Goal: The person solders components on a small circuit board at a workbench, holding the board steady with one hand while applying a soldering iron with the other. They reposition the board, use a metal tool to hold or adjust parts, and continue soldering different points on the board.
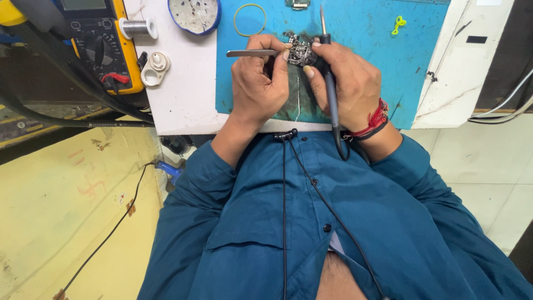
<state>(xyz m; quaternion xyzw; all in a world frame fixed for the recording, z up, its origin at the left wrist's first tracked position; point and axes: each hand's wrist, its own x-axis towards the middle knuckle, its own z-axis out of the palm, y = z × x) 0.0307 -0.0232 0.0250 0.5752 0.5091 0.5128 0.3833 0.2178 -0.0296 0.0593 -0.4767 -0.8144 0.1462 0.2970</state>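
Observation:
My left hand (258, 83) is closed around metal tweezers (250, 53), whose handle end sticks out to the left. Its fingertips also touch a small electronic part (300, 51) that rests on the blue work mat (366, 50). My right hand (344, 78) grips a black soldering iron (327, 61) with its metal tip pointing away from me, just right of the part. My right thumb presses against the part's near side. A red thread band circles my right wrist.
A yellow multimeter (102, 44) stands at the far left beside a solder spool (136, 28) and a white round holder (155, 68). A round blue-rimmed tin (194, 15), a yellow rubber band (250, 19) and a small green clip (398, 23) lie farther back. Black cords hang over my blue shirt.

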